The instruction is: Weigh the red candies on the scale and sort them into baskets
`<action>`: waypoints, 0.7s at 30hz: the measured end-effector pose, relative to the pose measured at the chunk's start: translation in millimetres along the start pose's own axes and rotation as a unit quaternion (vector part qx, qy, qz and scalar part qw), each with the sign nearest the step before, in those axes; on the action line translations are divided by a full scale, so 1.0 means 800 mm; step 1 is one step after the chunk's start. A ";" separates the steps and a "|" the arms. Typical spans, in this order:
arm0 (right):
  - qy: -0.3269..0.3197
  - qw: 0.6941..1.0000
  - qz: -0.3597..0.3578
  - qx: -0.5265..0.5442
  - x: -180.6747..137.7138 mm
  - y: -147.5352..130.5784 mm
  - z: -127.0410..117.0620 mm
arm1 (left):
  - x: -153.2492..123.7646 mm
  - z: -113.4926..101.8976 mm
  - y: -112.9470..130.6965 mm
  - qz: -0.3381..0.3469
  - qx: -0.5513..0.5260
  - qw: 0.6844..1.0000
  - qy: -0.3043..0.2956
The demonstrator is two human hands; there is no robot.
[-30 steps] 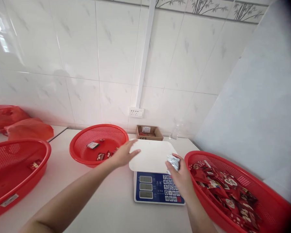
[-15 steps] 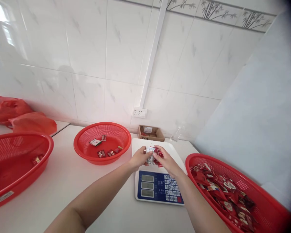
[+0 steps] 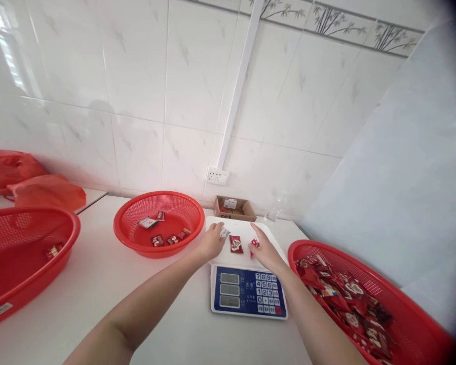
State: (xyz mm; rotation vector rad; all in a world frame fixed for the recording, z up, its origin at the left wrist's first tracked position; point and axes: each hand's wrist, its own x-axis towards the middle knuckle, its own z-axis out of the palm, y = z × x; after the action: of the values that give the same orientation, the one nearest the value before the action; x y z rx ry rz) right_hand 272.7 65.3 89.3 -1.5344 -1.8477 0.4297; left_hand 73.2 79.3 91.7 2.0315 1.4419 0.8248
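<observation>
A white scale platter [image 3: 247, 226] sits above a blue keypad panel [image 3: 249, 299]. On the platter lie a red heart-print packet [image 3: 235, 244], a silvery packet [image 3: 224, 233] and another red packet [image 3: 254, 243]. My left hand [image 3: 212, 242] is curled at the platter's left edge, its fingertips pinching the silvery packet. My right hand [image 3: 265, 248] rests over the platter's right side with fingers stretched out, touching the second red packet.
A round red basket [image 3: 137, 242] with a few packets stands left of the scale. A large red basket [image 3: 410, 314] holding several red packets is at the right, and another red basket [image 3: 34, 274] at the far left. A cardboard box [image 3: 234, 208], a plastic bottle [image 3: 275, 209] and a tiled wall stand behind.
My right hand carried a bunch of packets onto the platter, both hands met over them, and now the hands have drawn apart with the packets spread out on the platter.
</observation>
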 end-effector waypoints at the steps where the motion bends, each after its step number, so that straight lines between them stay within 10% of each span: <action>1: -0.014 1.000 -0.006 -0.011 -0.003 -0.001 0.003 | -0.002 0.001 -0.001 0.010 0.030 0.999 -0.005; 13: -0.025 0.987 -0.070 -0.144 -0.002 0.021 0.044 | -0.017 0.013 0.001 0.085 0.173 0.978 -0.081; 21: -0.018 0.983 -0.051 -0.175 -0.004 0.023 0.017 | -0.057 -0.013 0.004 0.096 0.110 0.988 -0.052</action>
State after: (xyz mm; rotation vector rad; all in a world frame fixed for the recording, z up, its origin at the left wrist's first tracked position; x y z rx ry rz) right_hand 277.0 68.9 67.3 -1.6546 -2.1035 0.0859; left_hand 55.9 36.0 92.9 2.3721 1.3462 0.6468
